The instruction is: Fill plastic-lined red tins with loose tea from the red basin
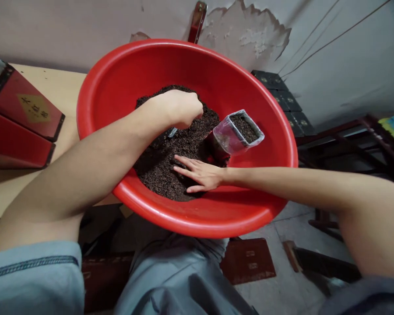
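Observation:
A wide red plastic basin (197,225) holds a heap of dark, loose tea leaves (162,181). Over the far side of the heap, my left hand (182,107) is closed, its fingers curled down and largely hidden. Below its wrist shows a shiny, pale edge of some object (172,132), mostly covered by my forearm. My right hand (205,174) lies palm down on the near side of the leaves, fingers spread. Just beyond it, a small square tin lined with clear plastic (238,133) leans in the basin, filled with the same leaves.
Red tins with a yellow label (34,108) stand on a pale wooden tabletop (62,89) at left. Dark boxes (284,98) are stacked behind the basin at right. A dark red box (248,260) lies on the floor below. The wall has peeling plaster (246,30).

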Available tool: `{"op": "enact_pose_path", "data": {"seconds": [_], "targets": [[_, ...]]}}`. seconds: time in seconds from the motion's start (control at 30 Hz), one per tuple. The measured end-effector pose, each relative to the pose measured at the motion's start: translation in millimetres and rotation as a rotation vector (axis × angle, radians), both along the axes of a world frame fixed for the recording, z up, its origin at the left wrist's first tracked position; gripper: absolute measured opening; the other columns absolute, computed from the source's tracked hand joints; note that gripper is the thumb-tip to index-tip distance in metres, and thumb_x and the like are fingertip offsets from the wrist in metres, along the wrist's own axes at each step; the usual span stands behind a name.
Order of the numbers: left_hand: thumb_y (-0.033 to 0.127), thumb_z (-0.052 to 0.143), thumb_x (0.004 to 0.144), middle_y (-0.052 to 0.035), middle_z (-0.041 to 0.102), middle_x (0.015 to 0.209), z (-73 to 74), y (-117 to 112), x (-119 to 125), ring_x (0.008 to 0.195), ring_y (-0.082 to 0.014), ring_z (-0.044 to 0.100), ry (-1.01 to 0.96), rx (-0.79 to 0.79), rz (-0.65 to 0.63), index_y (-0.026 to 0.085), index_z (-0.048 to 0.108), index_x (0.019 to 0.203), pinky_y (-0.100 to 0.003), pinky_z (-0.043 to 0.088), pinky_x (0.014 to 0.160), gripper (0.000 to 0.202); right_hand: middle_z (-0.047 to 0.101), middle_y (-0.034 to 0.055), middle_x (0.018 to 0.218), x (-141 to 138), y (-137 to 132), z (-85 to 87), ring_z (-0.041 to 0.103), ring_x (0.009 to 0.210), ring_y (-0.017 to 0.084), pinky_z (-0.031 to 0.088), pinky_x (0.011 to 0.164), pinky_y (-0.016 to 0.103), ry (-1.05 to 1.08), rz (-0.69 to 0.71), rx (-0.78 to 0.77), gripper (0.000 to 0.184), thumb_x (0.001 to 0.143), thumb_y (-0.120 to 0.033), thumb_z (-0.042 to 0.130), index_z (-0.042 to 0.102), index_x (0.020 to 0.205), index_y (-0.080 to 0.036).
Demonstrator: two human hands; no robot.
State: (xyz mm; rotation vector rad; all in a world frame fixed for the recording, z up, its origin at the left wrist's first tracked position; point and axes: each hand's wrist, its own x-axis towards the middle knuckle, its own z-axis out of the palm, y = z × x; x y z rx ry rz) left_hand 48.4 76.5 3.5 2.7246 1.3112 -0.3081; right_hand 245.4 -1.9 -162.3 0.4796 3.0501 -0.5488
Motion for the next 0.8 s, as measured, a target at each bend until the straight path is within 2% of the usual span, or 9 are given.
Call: {"op": "enact_pose_path", "data": {"seconds": [0.07, 0.17, 0.23, 0.33, 0.43, 0.57, 0.7, 0.8], "targets": [[0.027, 0.063, 0.087, -0.0094, 0.074, 0.128, -1.8, 4, -3, 0.121, -0.0352, 0.066, 0.011, 0.002, 0.007, 0.028, 0.073, 0.137, -0.042, 0.048, 0.099, 0.051, 0.009, 0.03, 0.175, -8, 5, -24.2, 0.023, 0.159, 0.043, 0.035, 0.119, 0.066, 0.034, 0.072, -0.003, 0.085, 0.103, -0.067, 0.044, 0.028, 0.168, -0.015], [0.029, 0.062, 0.086, -0.0081, 0.075, 0.126, -4.0, 11, -7, 0.118, -0.0341, 0.067, 0.023, 0.017, 0.001, 0.03, 0.071, 0.14, -0.041, 0.049, 0.098, 0.055, 0.028, 0.0278, 0.168, -19, 16, -48.8, 0.039, 0.147, 0.041, 0.041, 0.112, 0.064, 0.144, 0.081, 0.055, 0.073, 0.104, -0.066, 0.043, 0.045, 0.16, -0.019], [0.03, 0.063, 0.085, -0.0076, 0.076, 0.125, -4.4, 14, -8, 0.116, -0.0335, 0.068, 0.023, 0.026, 0.007, 0.031, 0.069, 0.143, -0.041, 0.05, 0.097, 0.059, 0.043, 0.0277, 0.157, -25, 23, -60.1, 0.048, 0.137, 0.038, 0.045, 0.107, 0.06, 0.199, 0.096, 0.104, 0.067, 0.104, -0.065, 0.044, 0.055, 0.151, -0.018], [0.032, 0.064, 0.084, -0.0077, 0.077, 0.123, -3.2, 15, -9, 0.114, -0.0326, 0.07, 0.019, 0.026, 0.021, 0.029, 0.067, 0.145, -0.039, 0.052, 0.094, 0.061, 0.053, 0.0261, 0.143, -31, 33, -67.9, 0.055, 0.125, 0.034, 0.05, 0.099, 0.053, 0.224, 0.167, 0.178, 0.059, 0.106, -0.06, 0.042, 0.061, 0.141, -0.017], [0.034, 0.066, 0.084, -0.0078, 0.077, 0.121, -0.9, 13, -10, 0.116, -0.0335, 0.069, 0.003, -0.002, 0.026, 0.028, 0.069, 0.141, -0.039, 0.052, 0.094, 0.058, 0.059, 0.0235, 0.131, -36, 41, -63.0, 0.058, 0.115, 0.029, 0.054, 0.091, 0.045, 0.219, 0.218, 0.222, 0.053, 0.109, -0.054, 0.039, 0.06, 0.137, -0.014], [0.042, 0.069, 0.083, -0.0084, 0.079, 0.117, 0.5, 12, -13, 0.12, -0.0361, 0.066, -0.013, -0.056, 0.028, 0.029, 0.073, 0.135, -0.043, 0.049, 0.099, 0.054, 0.064, 0.0196, 0.12, -42, 48, -44.9, 0.061, 0.109, 0.025, 0.055, 0.082, 0.037, 0.171, 0.211, 0.223, 0.044, 0.112, -0.042, 0.033, 0.057, 0.132, -0.011], [0.057, 0.066, 0.083, -0.0059, 0.08, 0.115, 2.6, 9, -14, 0.123, -0.037, 0.06, -0.001, -0.102, 0.046, 0.031, 0.07, 0.14, -0.048, 0.046, 0.103, 0.062, 0.066, 0.017, 0.118, -49, 53, -24.2, 0.065, 0.1, 0.022, 0.053, 0.077, 0.034, 0.124, 0.087, 0.24, 0.045, 0.113, -0.043, 0.029, 0.056, 0.132, -0.012], [0.064, 0.061, 0.082, -0.0051, 0.081, 0.117, 5.6, 5, -14, 0.12, -0.0377, 0.057, 0.018, -0.116, 0.059, 0.029, 0.067, 0.144, -0.052, 0.045, 0.101, 0.071, 0.066, 0.0178, 0.123, -61, 56, -8.4, 0.066, 0.097, 0.023, 0.053, 0.079, 0.036, 0.075, 0.005, 0.235, 0.051, 0.113, -0.047, 0.027, 0.056, 0.137, -0.013]]}}
